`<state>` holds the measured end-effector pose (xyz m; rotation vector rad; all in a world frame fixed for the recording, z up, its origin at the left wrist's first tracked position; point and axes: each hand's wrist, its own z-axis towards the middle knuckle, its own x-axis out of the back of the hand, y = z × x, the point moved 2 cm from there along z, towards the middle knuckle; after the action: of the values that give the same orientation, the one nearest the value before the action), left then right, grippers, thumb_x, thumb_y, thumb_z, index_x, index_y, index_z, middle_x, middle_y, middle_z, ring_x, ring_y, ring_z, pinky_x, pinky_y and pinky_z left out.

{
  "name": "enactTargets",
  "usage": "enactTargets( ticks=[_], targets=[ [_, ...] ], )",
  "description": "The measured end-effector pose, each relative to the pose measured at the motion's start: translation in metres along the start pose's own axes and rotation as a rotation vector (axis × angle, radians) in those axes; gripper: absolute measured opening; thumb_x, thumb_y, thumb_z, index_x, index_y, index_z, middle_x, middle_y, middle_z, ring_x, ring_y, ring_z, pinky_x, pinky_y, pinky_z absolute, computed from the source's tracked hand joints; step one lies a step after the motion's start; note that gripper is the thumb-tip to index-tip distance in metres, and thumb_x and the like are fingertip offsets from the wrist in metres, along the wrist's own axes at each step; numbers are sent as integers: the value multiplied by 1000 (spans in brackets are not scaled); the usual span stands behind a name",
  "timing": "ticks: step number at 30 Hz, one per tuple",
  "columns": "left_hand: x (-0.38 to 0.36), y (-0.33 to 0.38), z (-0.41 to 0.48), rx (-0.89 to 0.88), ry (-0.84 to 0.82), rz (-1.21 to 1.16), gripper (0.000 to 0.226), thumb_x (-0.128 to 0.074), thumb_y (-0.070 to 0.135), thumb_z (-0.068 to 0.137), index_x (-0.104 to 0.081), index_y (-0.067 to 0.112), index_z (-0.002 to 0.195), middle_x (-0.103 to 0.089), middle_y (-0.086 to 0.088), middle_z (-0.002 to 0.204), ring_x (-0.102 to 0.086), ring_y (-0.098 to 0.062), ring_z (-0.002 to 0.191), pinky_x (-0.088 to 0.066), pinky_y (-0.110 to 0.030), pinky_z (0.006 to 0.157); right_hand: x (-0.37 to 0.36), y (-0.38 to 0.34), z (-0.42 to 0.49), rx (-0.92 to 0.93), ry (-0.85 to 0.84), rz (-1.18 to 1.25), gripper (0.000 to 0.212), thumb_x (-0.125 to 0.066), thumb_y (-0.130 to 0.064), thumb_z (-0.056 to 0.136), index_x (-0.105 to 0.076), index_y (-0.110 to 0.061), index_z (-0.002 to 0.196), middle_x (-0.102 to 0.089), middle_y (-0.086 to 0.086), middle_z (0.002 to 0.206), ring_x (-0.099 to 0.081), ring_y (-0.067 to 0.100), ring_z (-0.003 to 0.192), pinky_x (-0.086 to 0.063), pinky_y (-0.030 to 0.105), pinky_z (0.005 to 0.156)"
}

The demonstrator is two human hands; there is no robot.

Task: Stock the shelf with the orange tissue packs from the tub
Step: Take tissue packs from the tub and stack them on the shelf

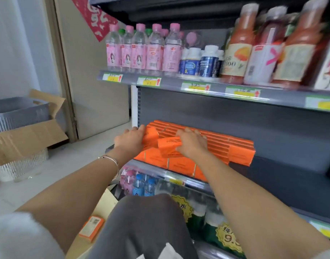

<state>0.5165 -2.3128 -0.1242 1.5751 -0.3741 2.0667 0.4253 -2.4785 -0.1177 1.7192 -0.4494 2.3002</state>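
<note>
Head cam: the orange tissue packs [227, 148] sit in a stack on the mid shelf [291, 171], rows running L to R and pushed toward the back panel. Your left hand [131, 138] is at the stack's front-left corner, fingers curled round the left pack [151, 135], which is tilted w/ one end up on the stack. Your right hand [191, 144] is just right of that, over the stack's front edge. Its fingers are a bit apart over the end of the right pack [167, 146] and the thumb is clamped on the front face. The 2 held packs touch. Above the stack, the upper shelf [169, 84] holds, L to R, pink-cap bottles [141, 53], blue-label jars [199, 62] and red drink bottles [238, 49]. Below the stack are pink- and blue-cap bottles [139, 184]. Below-left of the stack, a loose pack [91, 228] lies flat beside your knee [141, 221]. Far left of the stack, on the floor, is a grey slotted tub [16, 113], contents not visible. Next to it a cardboard box [25, 141] w/ flaps open sits over a white mesh basket [20, 165]; can't tell what's inside.
</note>
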Motion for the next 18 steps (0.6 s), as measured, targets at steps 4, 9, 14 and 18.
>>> enactTargets(
  ticks=[4, 9, 14, 18],
  targets=[
    [-7, 62, 17, -136, 22, -29, 45, -56, 28, 88, -36, 18, 127, -49, -8, 129, -46, -35, 119, -45, -47, 85, 11, 68, -13, -184, 49, -3, 50, -64, -31, 87, -45, -27, 133, -44, 0, 141, -38, 29, 131, -33, 45, 104],
    [-22, 142, 39, -292, 25, -49, 49, -54, 18, 89, -32, 23, 132, -45, -3, 134, -41, -32, 124, -44, -46, 88, 14, 153, -28, -429, 107, 8, 43, -59, -21, 90, -47, -24, 131, -50, 1, 135, -39, 30, 127, -35, 45, 97],
    [-36, 197, 67, -419, 58, -39, 48, -56, 19, 87, -34, 23, 128, -46, 0, 131, -44, -29, 122, -43, -44, 89, 3, 214, -25, -688, 222, 63, 46, -55, -16, 91, -43, -20, 135, -47, 7, 134, -39, 31, 124, -38, 43, 95],
    [-53, 223, 91, -478, 56, -53, 51, -54, 18, 86, -32, 24, 132, -46, 0, 134, -43, -28, 124, -42, -45, 92, -20, 254, -13, -829, 158, 97, 41, -52, -12, 92, -45, -18, 132, -40, 10, 135, -35, 32, 127, -38, 41, 98]
  ],
)
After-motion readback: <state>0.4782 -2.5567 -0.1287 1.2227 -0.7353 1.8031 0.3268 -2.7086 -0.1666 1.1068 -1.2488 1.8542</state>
